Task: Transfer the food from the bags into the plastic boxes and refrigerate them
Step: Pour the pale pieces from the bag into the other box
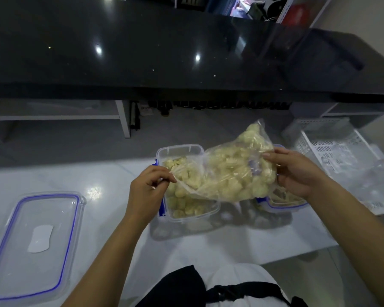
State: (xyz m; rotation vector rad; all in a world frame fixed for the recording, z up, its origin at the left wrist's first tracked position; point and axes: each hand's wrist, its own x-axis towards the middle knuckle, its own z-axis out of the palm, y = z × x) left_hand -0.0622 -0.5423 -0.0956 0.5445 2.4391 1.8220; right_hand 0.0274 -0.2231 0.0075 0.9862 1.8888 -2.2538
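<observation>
**Bag of pale food tipped over an open plastic box**

A clear plastic bag (pixel 228 171) packed with pale yellowish-white food pieces (pixel 235 176) — possibly cauliflower florets — is held on a slant above the white counter (pixel 111 218). Its mouth points down and left into a clear rectangular plastic box (pixel 180 151) with blue side clips. Some pieces already lie in the box, heaped along its near half and under the bag's mouth.

The left hand (pixel 148 191) pinches the edge of the bag's opening, fingers curled on the film just above the box's left rim. The right hand (pixel 297 173) grips the raised, closed end of the bag, thumb on top and fingers wrapped beneath.

Under the right hand sits a second box (pixel 282 201) with a blue-sealed rim; it holds something pale, mostly hidden by the bag. A loose clear lid (pixel 31 240) with a blue gasket lies flat on the counter, well to the left, a white label at its centre. At far right stands a white slotted basket (pixel 333 149), with crumpled clear plastic (pixel 377 182) beside it. A dark glossy raised countertop (pixel 164 52) runs behind.
</observation>
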